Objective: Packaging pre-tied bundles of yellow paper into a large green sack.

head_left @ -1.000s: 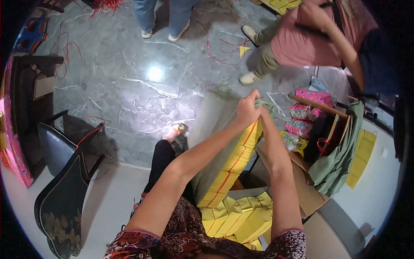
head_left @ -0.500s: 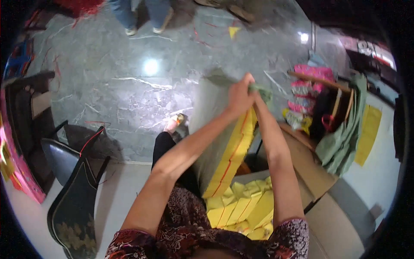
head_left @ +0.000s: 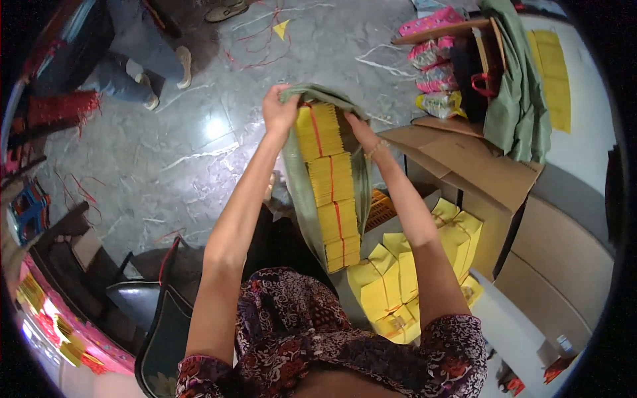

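Observation:
A green woven sack point(head_left: 292, 174) stands in front of me with its mouth spread wide. Inside it, yellow paper bundles point(head_left: 332, 178) tied with red string form a long column. My left hand point(head_left: 279, 111) grips the sack's rim at the far left of the mouth. On the opposite side, my right hand point(head_left: 361, 134) holds the rim, its fingertips partly hidden by the fabric. More yellow bundles point(head_left: 385, 278) are piled close by, below my right forearm.
A cardboard box point(head_left: 464, 156) with raised flaps is on the right, near pink packets point(head_left: 434, 53) and a draped green sheet point(head_left: 517, 86). A black chair point(head_left: 159, 331) stands at lower left. Another person's legs point(head_left: 136, 63) show at upper left; red strings point(head_left: 255, 60) litter the floor.
My hands have gone from close together to apart, and the sack's mouth has been spread, showing the bundles' tied faces. The whole view has swung toward the right.

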The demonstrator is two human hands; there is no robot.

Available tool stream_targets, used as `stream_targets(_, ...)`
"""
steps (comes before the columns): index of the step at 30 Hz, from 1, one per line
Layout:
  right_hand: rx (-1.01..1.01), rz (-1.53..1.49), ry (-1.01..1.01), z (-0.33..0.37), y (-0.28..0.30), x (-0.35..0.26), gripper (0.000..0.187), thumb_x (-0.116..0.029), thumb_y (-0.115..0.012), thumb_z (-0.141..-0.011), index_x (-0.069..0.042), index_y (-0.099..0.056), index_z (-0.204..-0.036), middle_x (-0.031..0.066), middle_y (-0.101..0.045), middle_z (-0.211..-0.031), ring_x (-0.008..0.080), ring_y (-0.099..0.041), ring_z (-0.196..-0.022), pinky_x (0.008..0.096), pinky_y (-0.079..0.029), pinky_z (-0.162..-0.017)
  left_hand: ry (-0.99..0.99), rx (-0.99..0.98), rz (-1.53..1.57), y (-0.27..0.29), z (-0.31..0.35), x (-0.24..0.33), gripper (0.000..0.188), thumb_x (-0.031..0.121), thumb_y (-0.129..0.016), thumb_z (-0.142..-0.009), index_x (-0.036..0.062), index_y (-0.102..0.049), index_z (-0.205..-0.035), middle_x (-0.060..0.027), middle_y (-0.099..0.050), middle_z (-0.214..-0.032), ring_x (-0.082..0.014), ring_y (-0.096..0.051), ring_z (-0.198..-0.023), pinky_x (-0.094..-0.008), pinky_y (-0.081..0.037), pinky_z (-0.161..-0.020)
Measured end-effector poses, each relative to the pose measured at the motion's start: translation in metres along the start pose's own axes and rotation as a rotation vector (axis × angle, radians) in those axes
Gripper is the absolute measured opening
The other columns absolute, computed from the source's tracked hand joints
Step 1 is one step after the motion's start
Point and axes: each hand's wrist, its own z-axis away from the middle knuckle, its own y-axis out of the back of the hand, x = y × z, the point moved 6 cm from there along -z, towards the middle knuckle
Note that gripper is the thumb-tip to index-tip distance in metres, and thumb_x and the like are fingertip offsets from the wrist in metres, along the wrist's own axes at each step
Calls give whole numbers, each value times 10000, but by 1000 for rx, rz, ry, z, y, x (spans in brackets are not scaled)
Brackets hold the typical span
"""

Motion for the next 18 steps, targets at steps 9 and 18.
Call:
stream_targets(9, -284, -441, -262, 33, -26, 123, 863, -682, -302, -817, -100, -88, -1417, 100, -42, -1476, 243, -10, -1357, 436, -61, -1080, 232, -143, -55, 8, 0, 5, 110, 55, -568, -817, 50, -545, -925, -38, -611, -810, -127, -567, -688, -270, -474, -612)
stream_targets(18, -242, -621, -209, 54, -28, 100, 712, -545, -306, -902, -24, -209, -1378, 118, -253, -1407, 215, -284, -1265, 329, -250, -1029, 467, 30, 354, 56, 80, -49, 634, 576, -377, -858, 99, -398, -1276, -117, -483, -1211, -231, -480, -1070, -328, -307, -975)
